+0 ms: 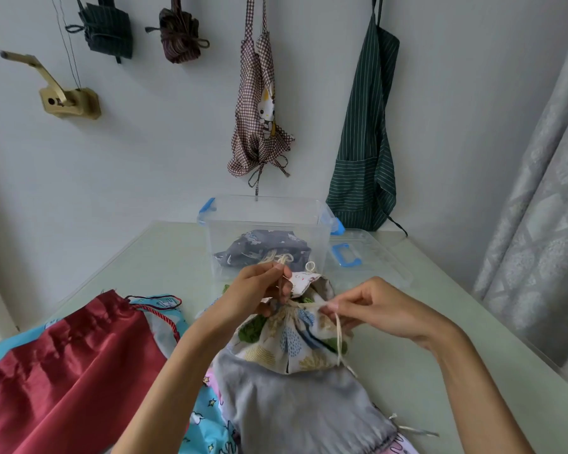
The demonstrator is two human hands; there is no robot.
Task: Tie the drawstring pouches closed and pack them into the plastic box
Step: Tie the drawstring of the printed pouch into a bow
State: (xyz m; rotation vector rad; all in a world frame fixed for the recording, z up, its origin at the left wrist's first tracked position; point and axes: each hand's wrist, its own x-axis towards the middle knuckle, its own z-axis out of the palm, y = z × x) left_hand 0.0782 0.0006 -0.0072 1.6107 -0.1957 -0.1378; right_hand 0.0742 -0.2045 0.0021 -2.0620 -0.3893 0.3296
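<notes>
Printed pouch (292,335) between hands; left hand (253,290), right hand (374,309) each grip-pinching drawstring (339,335).

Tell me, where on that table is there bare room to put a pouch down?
Bare table runs right of the printed pouch, below the lid; another patch lies left of the box. The near left is crowded with pouches.

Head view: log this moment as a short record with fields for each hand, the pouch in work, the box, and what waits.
left hand: left hand pinches cream cord above the pouch mouth
right hand: right hand pinches the cord at the pouch's right side
pouch in work: printed pouch, mouth gathered, on the table
box: clear plastic box, lid off, one grey printed pouch inside
lid: box lid flat, right of the box
waiting: red pouch, plain grey pouch
</notes>
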